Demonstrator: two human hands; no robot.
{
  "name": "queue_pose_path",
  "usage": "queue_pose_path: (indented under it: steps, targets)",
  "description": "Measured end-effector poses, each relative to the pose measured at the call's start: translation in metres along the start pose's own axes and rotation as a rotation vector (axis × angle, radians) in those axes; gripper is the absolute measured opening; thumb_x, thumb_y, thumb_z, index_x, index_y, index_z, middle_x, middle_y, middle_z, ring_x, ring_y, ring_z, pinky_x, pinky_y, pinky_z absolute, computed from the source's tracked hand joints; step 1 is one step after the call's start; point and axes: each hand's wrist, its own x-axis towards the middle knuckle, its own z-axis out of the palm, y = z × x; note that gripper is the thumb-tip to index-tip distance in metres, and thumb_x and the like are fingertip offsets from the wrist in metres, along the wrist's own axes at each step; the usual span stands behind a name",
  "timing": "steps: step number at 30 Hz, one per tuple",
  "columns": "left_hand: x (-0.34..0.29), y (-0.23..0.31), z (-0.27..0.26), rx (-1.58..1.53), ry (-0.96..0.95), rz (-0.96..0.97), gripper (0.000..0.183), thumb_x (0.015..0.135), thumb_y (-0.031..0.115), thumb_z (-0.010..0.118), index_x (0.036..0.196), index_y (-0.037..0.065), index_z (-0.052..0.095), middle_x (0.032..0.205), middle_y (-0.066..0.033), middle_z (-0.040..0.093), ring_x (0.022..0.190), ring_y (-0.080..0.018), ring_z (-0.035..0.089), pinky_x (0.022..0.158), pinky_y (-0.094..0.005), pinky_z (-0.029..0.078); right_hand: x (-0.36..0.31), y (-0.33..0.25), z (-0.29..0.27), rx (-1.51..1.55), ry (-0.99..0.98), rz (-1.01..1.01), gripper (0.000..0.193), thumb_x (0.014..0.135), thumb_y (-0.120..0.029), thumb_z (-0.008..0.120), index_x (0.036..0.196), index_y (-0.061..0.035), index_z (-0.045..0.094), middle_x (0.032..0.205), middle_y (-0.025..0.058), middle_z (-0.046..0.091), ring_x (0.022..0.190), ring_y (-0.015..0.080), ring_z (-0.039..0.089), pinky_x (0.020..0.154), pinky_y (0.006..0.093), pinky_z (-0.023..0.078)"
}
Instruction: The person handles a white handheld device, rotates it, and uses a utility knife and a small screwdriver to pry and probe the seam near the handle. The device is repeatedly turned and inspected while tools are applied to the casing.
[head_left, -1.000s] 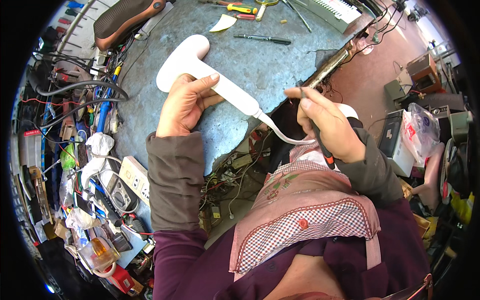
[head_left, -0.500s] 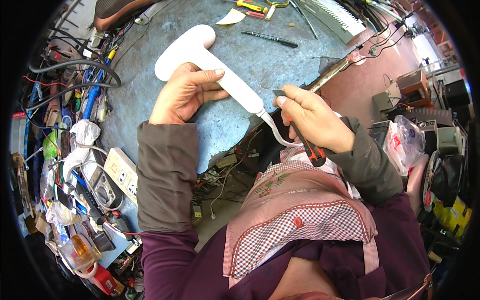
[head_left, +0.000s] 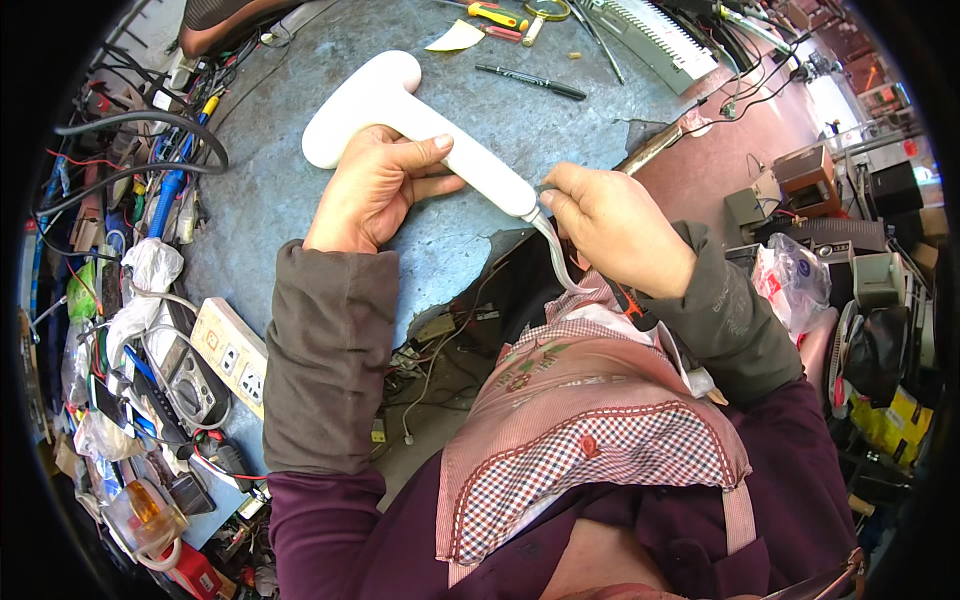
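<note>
A white T-shaped handheld appliance (head_left: 470,162) lies slantwise above the bench, its rounded head at the upper left. My left hand (head_left: 378,190) is closed around its handle from below, thumb on top. From the handle's lower end a pale cord (head_left: 553,248) hangs down to the apron on my lap. My right hand (head_left: 622,228) is beside that end, thumb and forefinger close to the spot where the cord comes out. In it is a utility knife (head_left: 630,305), whose black and red handle shows below the palm; its blade is hidden behind the fingers.
Beyond the appliance lie a black marker (head_left: 530,82), a yellow-handled screwdriver (head_left: 498,14) and a pale paper scrap (head_left: 455,36). At left, a power strip (head_left: 228,352), a multimeter (head_left: 190,385) and tangled cables crowd the bench. The worn bench edge (head_left: 440,300) runs beneath my hands.
My right hand has turned, so the knife blade and most of its handle no longer show. The appliance's cord end has shifted slightly right and up. My left hand keeps its hold.
</note>
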Motion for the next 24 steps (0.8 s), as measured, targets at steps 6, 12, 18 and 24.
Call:
queue_pose_path:
  steps: [6, 12, 18, 24]
  targets:
    - [0.003, -0.001, 0.000, 0.023, -0.008, -0.011, 0.027, 0.101, 0.008, 0.076, 0.117, -0.014, 0.070, 0.110, -0.0211, 0.078, 0.100, -0.0285, 0.080, 0.086, -0.0354, 0.071, 0.001, 0.004, 0.003, -0.012, 0.027, 0.002, 0.024, 0.105, -0.023, 0.064, 0.105, -0.0002, 0.072, 0.088, 0.0280, 0.073, 0.088, 0.0495, 0.072, 0.079, 0.0589, 0.056]
    - [0.007, 0.001, -0.002, 0.043, -0.008, -0.009, 0.030, 0.102, 0.009, 0.076, 0.121, -0.012, 0.066, 0.112, -0.0197, 0.077, 0.102, -0.0281, 0.080, 0.087, -0.0363, 0.071, 0.005, -0.001, 0.001, -0.076, 0.008, -0.007, 0.025, 0.105, -0.024, 0.064, 0.105, -0.0002, 0.071, 0.089, 0.0275, 0.073, 0.088, 0.0496, 0.072, 0.079, 0.0590, 0.055]
    - [-0.002, -0.001, -0.001, -0.001, 0.053, 0.078, 0.020, 0.097, 0.004, 0.075, 0.112, -0.010, 0.070, 0.106, -0.0166, 0.077, 0.099, -0.0277, 0.080, 0.085, -0.0368, 0.071, 0.009, -0.006, 0.003, -0.041, -0.011, -0.017, 0.022, 0.106, -0.020, 0.060, 0.102, -0.0004, 0.068, 0.080, 0.0249, 0.068, 0.078, 0.0461, 0.071, 0.073, 0.0559, 0.055]
    - [0.005, -0.010, 0.015, -0.069, 0.033, 0.052, 0.023, 0.094, 0.000, 0.077, 0.114, -0.010, 0.070, 0.105, -0.0184, 0.076, 0.096, -0.0297, 0.080, 0.078, -0.0402, 0.070, -0.004, 0.007, 0.004, -0.125, 0.072, -0.003, 0.016, 0.107, -0.015, 0.062, 0.107, -0.0003, 0.066, 0.078, 0.0242, 0.066, 0.069, 0.0417, 0.066, 0.065, 0.0482, 0.050]
